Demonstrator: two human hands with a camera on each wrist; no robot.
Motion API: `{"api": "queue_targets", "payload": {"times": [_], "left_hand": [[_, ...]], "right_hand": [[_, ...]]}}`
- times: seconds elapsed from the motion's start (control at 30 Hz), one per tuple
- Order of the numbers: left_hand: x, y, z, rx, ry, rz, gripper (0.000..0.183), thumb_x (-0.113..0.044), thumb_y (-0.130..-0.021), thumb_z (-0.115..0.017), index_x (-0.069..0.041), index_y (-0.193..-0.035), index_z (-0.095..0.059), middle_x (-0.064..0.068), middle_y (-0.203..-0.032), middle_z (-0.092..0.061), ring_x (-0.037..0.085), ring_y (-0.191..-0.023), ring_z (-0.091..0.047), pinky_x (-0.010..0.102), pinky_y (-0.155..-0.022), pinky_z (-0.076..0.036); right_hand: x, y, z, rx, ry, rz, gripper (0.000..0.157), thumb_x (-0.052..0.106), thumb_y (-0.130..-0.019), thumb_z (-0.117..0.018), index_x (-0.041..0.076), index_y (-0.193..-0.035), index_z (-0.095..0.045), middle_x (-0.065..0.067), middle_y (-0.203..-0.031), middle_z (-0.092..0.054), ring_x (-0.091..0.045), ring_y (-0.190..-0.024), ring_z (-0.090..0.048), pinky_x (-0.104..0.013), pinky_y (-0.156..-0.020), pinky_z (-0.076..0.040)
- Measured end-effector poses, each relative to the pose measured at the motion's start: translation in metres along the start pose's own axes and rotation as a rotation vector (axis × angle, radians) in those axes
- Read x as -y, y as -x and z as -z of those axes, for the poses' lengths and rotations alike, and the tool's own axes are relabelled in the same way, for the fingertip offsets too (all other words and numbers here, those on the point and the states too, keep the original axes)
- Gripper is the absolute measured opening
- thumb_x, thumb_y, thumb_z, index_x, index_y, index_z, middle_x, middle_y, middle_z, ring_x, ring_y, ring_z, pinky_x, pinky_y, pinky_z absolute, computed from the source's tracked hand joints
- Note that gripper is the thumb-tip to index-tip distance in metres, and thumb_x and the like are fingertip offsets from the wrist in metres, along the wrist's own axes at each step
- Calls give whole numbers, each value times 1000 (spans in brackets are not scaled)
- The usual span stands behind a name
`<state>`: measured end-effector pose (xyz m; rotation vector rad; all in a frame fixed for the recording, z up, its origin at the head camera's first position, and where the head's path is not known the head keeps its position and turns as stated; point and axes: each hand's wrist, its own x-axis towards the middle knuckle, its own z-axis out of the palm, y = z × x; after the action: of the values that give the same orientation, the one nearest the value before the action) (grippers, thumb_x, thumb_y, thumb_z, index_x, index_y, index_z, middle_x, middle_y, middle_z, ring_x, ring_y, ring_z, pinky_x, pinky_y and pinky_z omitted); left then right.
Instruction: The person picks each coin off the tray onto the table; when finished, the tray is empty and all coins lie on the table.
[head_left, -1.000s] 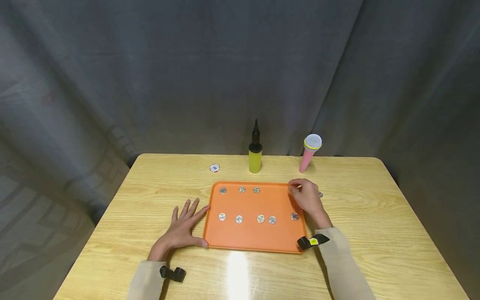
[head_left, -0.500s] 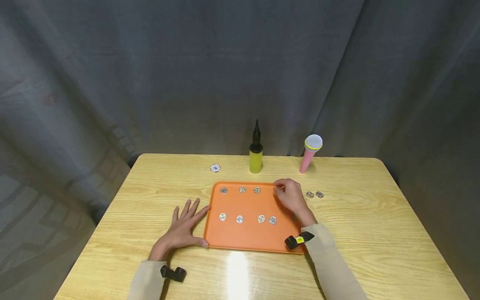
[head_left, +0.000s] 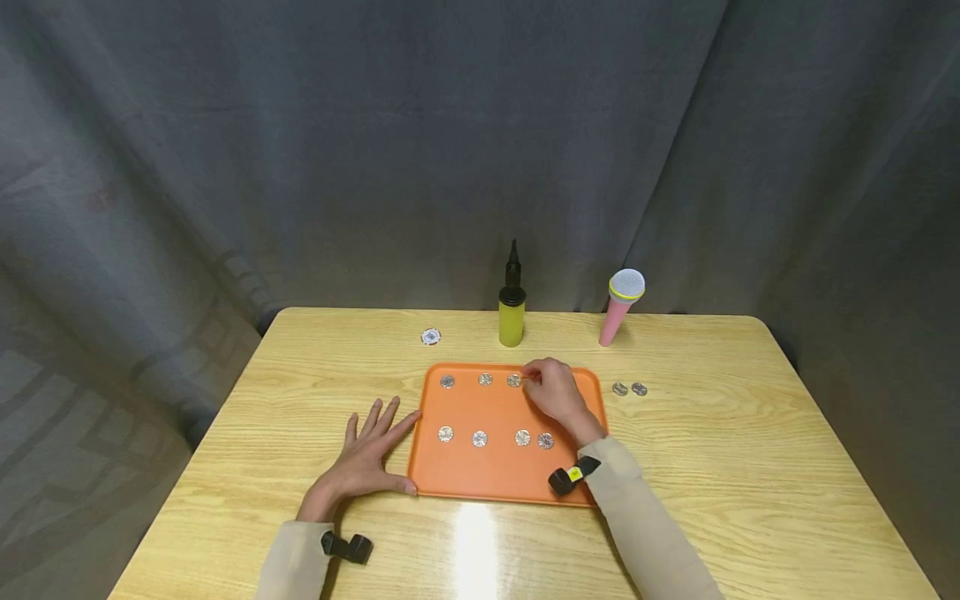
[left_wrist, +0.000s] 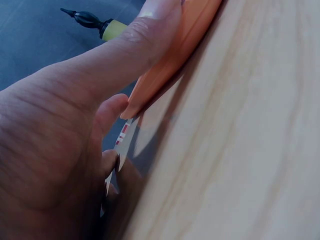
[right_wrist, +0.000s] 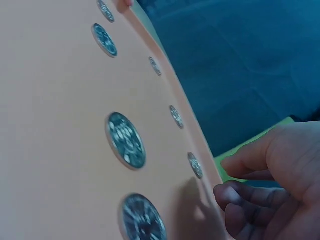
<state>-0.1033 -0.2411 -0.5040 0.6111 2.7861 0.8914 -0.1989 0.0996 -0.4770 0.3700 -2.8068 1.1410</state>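
An orange tray (head_left: 487,483) lies on the wooden table, with several silver coins in two rows. My left hand (head_left: 362,462) is spread beside its left edge. In the left wrist view, the thumb (left_wrist: 145,40) presses against the tray's rim. Over the tray's far side, my right hand (head_left: 558,392) has loosely bent fingers close to the right end coin (head_left: 513,380) of the far row. That coin (right_wrist: 195,165) lies flat beside the fingertips in the right wrist view, and I see nothing held between them. My right forearm hides part of the near row's right end.
Two more silver coins (head_left: 630,389) lie on the table right of the tray. Behind stand a yellow-green hand pump (head_left: 512,323) with a black nozzle and a pink toy microphone (head_left: 612,322). A poker chip (head_left: 431,337) lies back left. Dark curtains (head_left: 480,150) surround the table.
My right hand has moved left along the tray's far edge, from its right corner to the far row's last coin. Both coins right of the tray are now uncovered. My left hand stays put.
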Motion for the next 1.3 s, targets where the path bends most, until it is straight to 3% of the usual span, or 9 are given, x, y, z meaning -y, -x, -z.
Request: {"api": "queue_targets", "payload": {"times": [0.3, 0.77, 1.07, 1.3], "left_hand": [[1, 0, 0, -2, -5, -6, 123, -86, -59, -69, -22, -158, -32, 26, -167, -13, 55, -153, -2, 79, -112, 7], [0, 0, 1, 6, -1, 3, 122, -82, -60, -73, -24, -159, -31, 25, -167, -12, 55, -153, -1, 78, -113, 6], [-1, 0, 1, 10, -7, 8, 121, -81, -60, -74, -25, -158, -31, 25, -167, -12, 54, -153, -2, 78, -113, 6], [-1, 0, 1, 9, -2, 11, 122, -81, -59, -74, -24, -158, -31, 25, -168, -11, 54, -153, -1, 78, -113, 7]], "right_hand": [[3, -4, -11, 54, -11, -81, 19, 9, -89, -73, 1, -106, -76, -16, -110, -73, -32, -108, -68, -47, -94, -56], [10, -8, -25, 0, 91, -40, 14, 11, -84, -80, 6, -96, -77, -9, -91, -69, -21, -81, -63, -36, -69, -55], [12, -9, -25, 35, 107, -68, 13, 10, -85, -80, 8, -97, -77, -8, -96, -74, -23, -90, -69, -39, -74, -58], [12, -8, -23, 52, 113, -76, 13, 11, -84, -80, 8, -96, -77, -9, -90, -67, -19, -80, -59, -34, -67, -51]]}}
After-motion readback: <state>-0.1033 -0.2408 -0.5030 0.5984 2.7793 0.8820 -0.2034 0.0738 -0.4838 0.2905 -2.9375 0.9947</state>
